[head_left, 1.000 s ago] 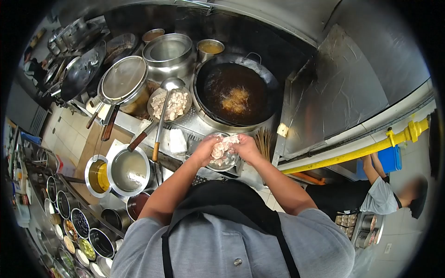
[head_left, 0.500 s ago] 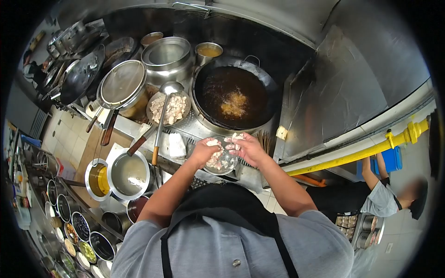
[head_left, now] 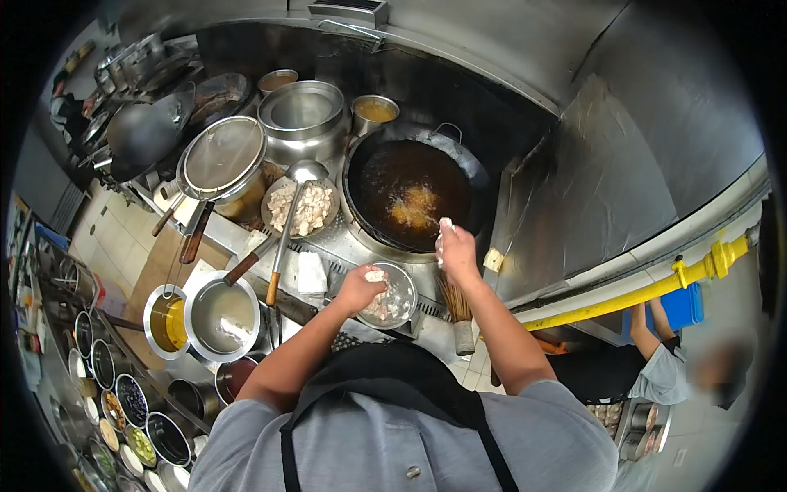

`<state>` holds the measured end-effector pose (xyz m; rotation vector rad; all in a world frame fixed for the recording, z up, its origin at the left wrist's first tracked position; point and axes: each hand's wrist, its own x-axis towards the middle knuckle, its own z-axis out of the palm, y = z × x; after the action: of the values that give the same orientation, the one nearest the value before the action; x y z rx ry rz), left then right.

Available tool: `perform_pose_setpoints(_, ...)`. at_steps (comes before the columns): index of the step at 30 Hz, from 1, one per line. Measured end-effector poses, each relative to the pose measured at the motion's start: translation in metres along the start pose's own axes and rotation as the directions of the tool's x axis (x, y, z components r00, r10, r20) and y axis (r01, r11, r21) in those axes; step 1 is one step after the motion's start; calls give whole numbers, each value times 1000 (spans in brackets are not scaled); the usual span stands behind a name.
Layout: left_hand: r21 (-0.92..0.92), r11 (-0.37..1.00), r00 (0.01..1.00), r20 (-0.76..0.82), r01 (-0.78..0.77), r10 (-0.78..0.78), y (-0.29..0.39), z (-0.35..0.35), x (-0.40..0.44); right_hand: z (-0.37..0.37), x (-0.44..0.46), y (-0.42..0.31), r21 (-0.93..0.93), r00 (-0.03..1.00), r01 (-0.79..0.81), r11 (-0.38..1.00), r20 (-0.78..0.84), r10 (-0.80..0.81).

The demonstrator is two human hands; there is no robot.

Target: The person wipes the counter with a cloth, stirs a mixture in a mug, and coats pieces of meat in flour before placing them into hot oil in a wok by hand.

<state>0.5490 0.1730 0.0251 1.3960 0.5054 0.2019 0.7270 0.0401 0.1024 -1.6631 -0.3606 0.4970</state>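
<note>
My left hand (head_left: 361, 289) is closed on pale, coated meat pieces at the left side of a metal bowl (head_left: 407, 283). More pale pieces (head_left: 384, 305) lie in that bowl. Over the near right rim of the wok (head_left: 366, 234), my right hand (head_left: 456, 248) is closed around pale coated meat, part of which shows at its fingertips. Dark oil (head_left: 385, 176) fills the wok, and a golden patch (head_left: 412, 205) bubbles in it. Left of the wok, a dish of pale meat pieces (head_left: 311, 209) has a ladle (head_left: 307, 170) lying across it.
A bamboo brush (head_left: 463, 332) stands right of the bowl. White cloth (head_left: 311, 273) lies to its left. Beyond are a strainer (head_left: 224, 154), a pot of cloudy liquid (head_left: 221, 316) and yellow oil (head_left: 175, 322). A yellow pipe (head_left: 639, 287) runs at right, near another person (head_left: 662, 373).
My right hand has moved from above the bowl up and right to the wok's edge, carrying some meat. My left hand remains at the bowl. The view has shifted slightly.
</note>
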Motion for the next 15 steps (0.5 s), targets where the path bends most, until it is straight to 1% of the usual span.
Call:
perform_pose_setpoints(1, 29, 1000, 1000, -4, -5, 5, -1, 0, 0, -8, 19, 7, -182, 988, 152, 971, 1, -155)
perform_pose_setpoints(2, 26, 1000, 1000, -7, -2, 2, -4, -1, 1, -12, 30, 1, -438, 936, 329, 837, 34, -350)
perform_pose_setpoints(3, -95, 995, 999, -33, 36, -40, -9, -2, 4, -13, 39, -5, -648, 850, 458, 609, 118, -514)
perform_pose_setpoints(4, -216, 974, 995, -55, 70, -84, -8, -3, 5, -9, 45, -11, -610, 935, 319, 725, 77, -346)
perform_pose_setpoints(5, -219, 973, 994, -57, 76, -91, -7, -5, 5, -14, 68, 10, -630, 907, 373, 682, 91, -411)
perform_pose_setpoints(7, -196, 974, 981, -130, 116, -143, 7, -9, -3, -22, 78, 2, -602, 915, 393, 695, 181, -360)
perform_pose_setpoints(8, -240, 962, 975, -144, 130, -168, 13, -11, -8, -25, 90, 8, -706, 912, 371, 603, 155, -380)
perform_pose_setpoints(9, -273, 955, 982, -119, 113, -150, 5, -17, -6, -27, 104, 20, -798, 907, 338, 499, 135, -399)
perform_pose_setpoints(10, -363, 920, 972, -116, 150, -204, 16, -18, -14, -25, 108, 22, -843, 913, 310, 439, 136, -384)
perform_pose_setpoints(11, -450, 875, 961, -111, 179, -253, 27, -19, -21, -23, 111, 24, -918, 952, 228, 324, 141, -271)
perform_pose_setpoints(13, -468, 859, 955, -93, 208, -282, 22, -27, -26, -26, 111, 34, -936, 926, 298, 186, 237, -293)
perform_pose_setpoints(14, -479, 853, 955, -94, 205, -282, 20, -29, -29, -26, 116, 38, -935, 925, 302, 184, 240, -295)
perform_pose_setpoints(15, -487, 850, 956, -94, 199, -278, 20, -32, -31, -27, 129, 52, -944, 957, 226, 239, 169, -237)
